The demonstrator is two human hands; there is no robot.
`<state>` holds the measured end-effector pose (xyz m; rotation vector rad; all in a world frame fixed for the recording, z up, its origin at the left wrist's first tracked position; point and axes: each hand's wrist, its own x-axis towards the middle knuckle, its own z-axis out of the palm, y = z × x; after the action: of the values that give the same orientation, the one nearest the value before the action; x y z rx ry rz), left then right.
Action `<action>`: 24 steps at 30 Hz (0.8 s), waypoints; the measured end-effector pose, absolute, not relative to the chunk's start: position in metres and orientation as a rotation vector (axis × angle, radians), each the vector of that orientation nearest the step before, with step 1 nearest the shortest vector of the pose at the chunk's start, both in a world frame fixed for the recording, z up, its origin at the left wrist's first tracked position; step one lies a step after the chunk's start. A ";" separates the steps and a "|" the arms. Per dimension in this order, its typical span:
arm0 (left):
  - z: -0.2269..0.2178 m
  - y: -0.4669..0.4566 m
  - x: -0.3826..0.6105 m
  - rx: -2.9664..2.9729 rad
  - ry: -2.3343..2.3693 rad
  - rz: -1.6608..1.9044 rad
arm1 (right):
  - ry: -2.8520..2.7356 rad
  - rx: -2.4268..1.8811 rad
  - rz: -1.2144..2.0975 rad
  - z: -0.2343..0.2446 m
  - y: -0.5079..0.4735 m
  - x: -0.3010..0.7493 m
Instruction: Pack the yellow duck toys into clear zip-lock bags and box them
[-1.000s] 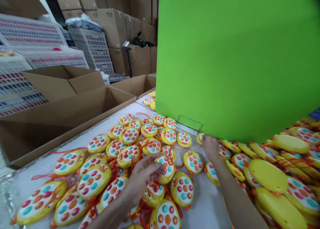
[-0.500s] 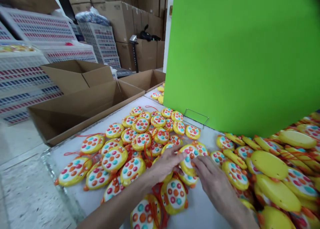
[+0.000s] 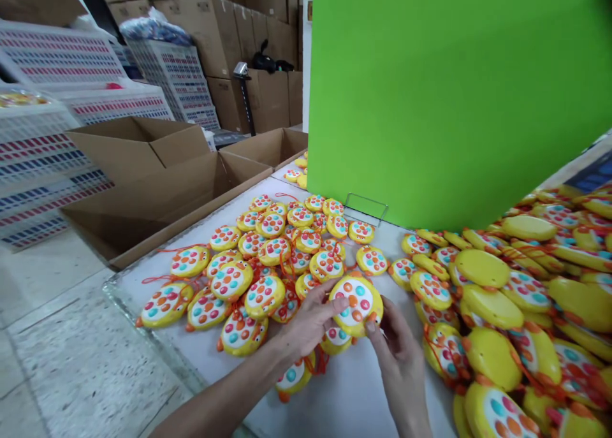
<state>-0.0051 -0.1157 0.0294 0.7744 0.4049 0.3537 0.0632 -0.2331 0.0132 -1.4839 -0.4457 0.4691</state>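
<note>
Between my two hands is a yellow duck-shaped pop toy [image 3: 356, 303], its white face with orange, pink and teal bubbles turned up. My left hand [image 3: 318, 313] grips its left side, thumb on the white face. At its lower right edge, my right hand [image 3: 394, 342] pinches it with the thumb in front and fingers behind. A pile of similar toys [image 3: 270, 252] with red cords lies just beyond and left of my hands. One more toy [image 3: 336, 340] shows partly beneath the held one.
A larger heap of the toys [image 3: 497, 310] covers the right side of the table [image 3: 363, 393]. Behind stands a green panel [image 3: 449, 94] with a wire stand [image 3: 367, 206] at its foot. Open cardboard boxes [image 3: 162, 211] adjoin the left edge; stacked crates [image 3: 52, 145] stand beyond.
Both hands have lifted the toy off the pile, and my right hand has turned so its thumb faces me. The view has swung slightly right, showing more of the right heap.
</note>
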 end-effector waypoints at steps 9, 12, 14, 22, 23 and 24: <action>0.019 -0.134 -0.018 0.859 0.384 0.306 | -0.443 -1.516 0.514 0.012 -0.243 0.073; 0.014 -0.130 -0.023 1.002 0.400 0.314 | -0.509 -1.477 0.633 0.012 -0.249 0.075; 0.013 -0.132 -0.026 1.045 0.417 0.321 | -0.461 -1.468 0.578 0.010 -0.250 0.070; 0.005 -0.156 -0.031 0.914 0.460 0.250 | -0.415 -1.473 0.643 0.001 -0.262 0.067; 0.003 -0.158 -0.031 0.885 0.482 0.252 | -0.446 -1.489 0.642 0.001 -0.263 0.068; 0.002 -0.159 -0.031 0.850 0.503 0.248 | -0.467 -1.509 0.629 0.002 -0.264 0.068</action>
<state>-0.0308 -0.1587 0.0017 0.8503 0.5029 0.2482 0.0683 -0.2640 0.0017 -1.5092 -0.4674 0.6290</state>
